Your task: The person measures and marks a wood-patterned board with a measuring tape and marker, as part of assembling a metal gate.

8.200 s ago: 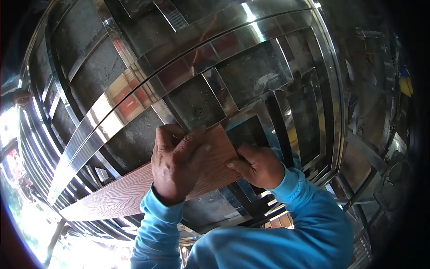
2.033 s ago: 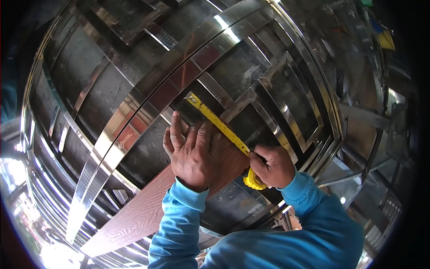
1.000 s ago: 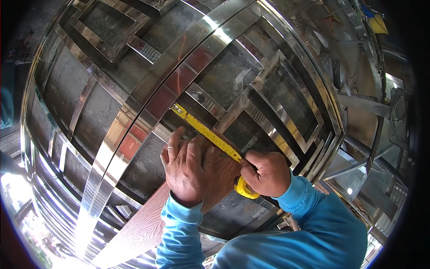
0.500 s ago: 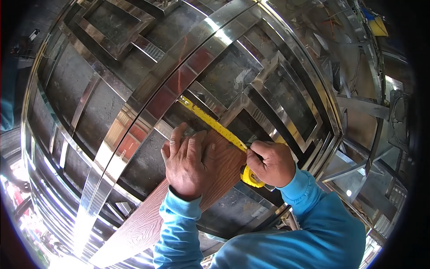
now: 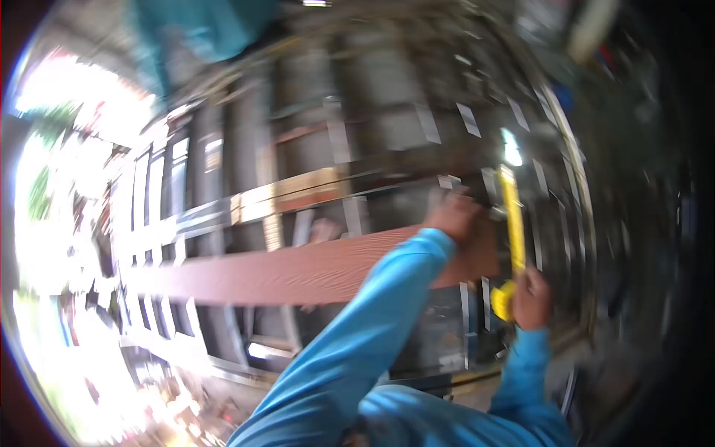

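A brown wood-grain plank [image 5: 298, 270] lies across the metal framework. My left hand [image 5: 454, 216] is at the plank's right end, over its far edge, with its fingers smeared by motion. My right hand [image 5: 533, 299] is closed on a yellow tape measure [image 5: 503, 301], its case showing at the left side of the hand. The tape's yellow blade [image 5: 514, 223] is pulled out away from me, just right of the plank's end. The far tip of the blade is lost in glare and blur.
Beneath the plank spreads a large framework of shiny metal bars [image 5: 339, 138], bounded by a curved-looking rail [image 5: 570, 149] on the right. Teal cloth [image 5: 212, 30] shows at the top left. Bright light washes out the left side.
My view has swung left, so the plank now runs nearly level across it. The blade has moved from over the plank's end to beside it. My right hand still holds the tape measure.
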Tool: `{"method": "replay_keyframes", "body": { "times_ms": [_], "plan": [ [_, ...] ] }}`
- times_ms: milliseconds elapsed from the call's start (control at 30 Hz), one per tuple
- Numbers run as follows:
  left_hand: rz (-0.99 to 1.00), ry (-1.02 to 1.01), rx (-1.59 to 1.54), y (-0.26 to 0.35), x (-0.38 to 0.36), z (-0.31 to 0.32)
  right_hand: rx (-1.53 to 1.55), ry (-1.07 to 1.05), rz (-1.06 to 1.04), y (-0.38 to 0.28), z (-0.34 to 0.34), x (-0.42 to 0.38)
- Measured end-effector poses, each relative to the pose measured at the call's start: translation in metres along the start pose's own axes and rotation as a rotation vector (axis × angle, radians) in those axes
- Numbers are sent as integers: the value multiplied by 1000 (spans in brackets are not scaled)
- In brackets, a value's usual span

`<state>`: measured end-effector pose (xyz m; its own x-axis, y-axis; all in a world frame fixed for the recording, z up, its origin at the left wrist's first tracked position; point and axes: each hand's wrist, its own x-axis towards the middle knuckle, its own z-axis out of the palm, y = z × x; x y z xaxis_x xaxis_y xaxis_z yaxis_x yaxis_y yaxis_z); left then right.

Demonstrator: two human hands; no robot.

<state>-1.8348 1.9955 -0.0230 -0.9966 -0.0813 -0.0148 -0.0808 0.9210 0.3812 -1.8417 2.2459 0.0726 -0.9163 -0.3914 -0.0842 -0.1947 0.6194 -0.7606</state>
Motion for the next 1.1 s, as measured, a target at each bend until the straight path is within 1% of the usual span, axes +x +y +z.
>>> {"method": "replay_keyframes", "body": {
  "times_ms": [33,67,100,133,167,200,267,333,367,400,467,500,533,567,600,633,667,700,733,767,800,833,900,967,1000,1033,1100],
  "plan": [
    [-52,-123,111,12,3,-20,34,-45,18,7,-10,-8],
    [-55,-15,180,14,0,-9,-51,-68,-21,-2,-23,-17],
    [-67,77,169,23,-5,-8,-98,-50,-86,-4,-31,-31],
    [-81,168,92,37,-20,-15,-150,-23,-147,-5,-38,-44],
    [-84,232,-3,51,-38,-23,-141,-28,-170,-5,-44,-56],
    [-89,244,-119,65,-67,-36,-134,-31,-185,-4,-49,-70],
    [-104,112,-362,92,-140,-76,-60,0,-209,0,-49,-101],
    [-16,183,-419,115,-206,-55,80,69,-226,8,-35,-126],
    [-40,53,-612,131,-241,-65,40,34,-202,-7,-37,-146],
    [-60,-81,-804,148,-270,-72,75,25,-249,-20,-33,-167],
    [27,-70,-1263,170,-308,-48,141,6,-341,-42,-25,-208],
    [6,-24,-1369,177,-314,-30,67,-56,-382,-49,-30,-223],
    [-17,16,-1480,181,-312,-9,94,-75,-392,-57,-27,-239],
    [-40,46,-1598,193,-323,-14,118,-92,-392,-65,-26,-257],
    [-44,60,-1628,201,-342,-17,135,-103,-382,-69,-29,-276],
    [-41,57,-1663,213,-373,-64,118,-153,-395,-75,-29,-292],
    [-31,40,-1697,223,-395,-90,16,-98,-545,-89,-30,-310],
    [-23,78,-1627,221,-406,-72,-4,-33,-629,-82,-26,-325],
    [6,75,-1568,229,-415,-65,35,-87,-638,-88,-27,-340],
    [24,89,-1834,232,-431,-54,73,-101,-678,-95,-23,-351],
    [-11,24,-1832,229,-453,-64,68,-175,-659,-98,-24,-362],
    [-70,84,-1694,226,-469,-54,105,-145,-663,-88,-16,-372],
    [-167,35,-1576,227,-506,-67,154,-182,-668,-77,-12,-386],
    [-355,-155,-1368,220,-535,-52,200,-215,-662,-68,-14,-393],
    [-464,-129,-1454,228,-546,-45,204,-231,-667,-60,-16,-393],
    [-488,-202,-1210,226,-550,-42,223,-258,-631,-53,-17,-394],
    [-447,-240,-1214,222,-551,-16,273,-314,-560,-33,-25,-396]
  ]
}}
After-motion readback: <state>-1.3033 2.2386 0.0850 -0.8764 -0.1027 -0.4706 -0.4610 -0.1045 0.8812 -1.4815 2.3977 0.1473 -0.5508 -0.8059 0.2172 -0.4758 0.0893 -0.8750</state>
